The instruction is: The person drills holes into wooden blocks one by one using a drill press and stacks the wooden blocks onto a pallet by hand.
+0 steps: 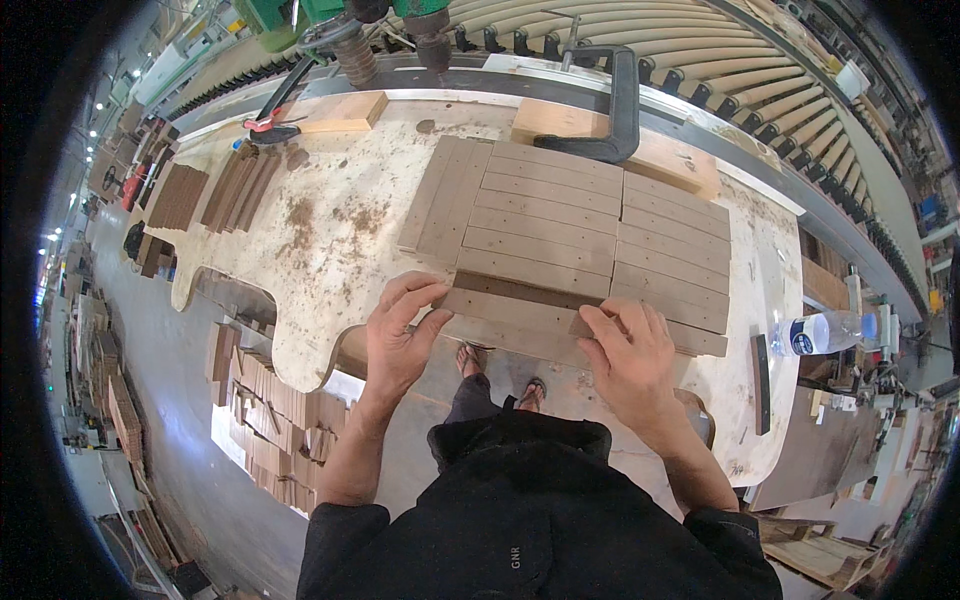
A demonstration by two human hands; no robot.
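Note:
A narrow brown board spans between my two hands at the near edge of the worktable. My left hand pinches its left end between thumb and fingers. At the other end, my right hand grips it in the same way. Just beyond the board lie rows of similar brown slats with small holes: a middle group, a right group and a left group set at another angle. A dark gap shows between the held board and the middle group.
A black clamp presses on a pale wood block at the back. Red-handled pliers and slat stacks lie at the left. At right are a water bottle and a dark bar. More slats stand lower left.

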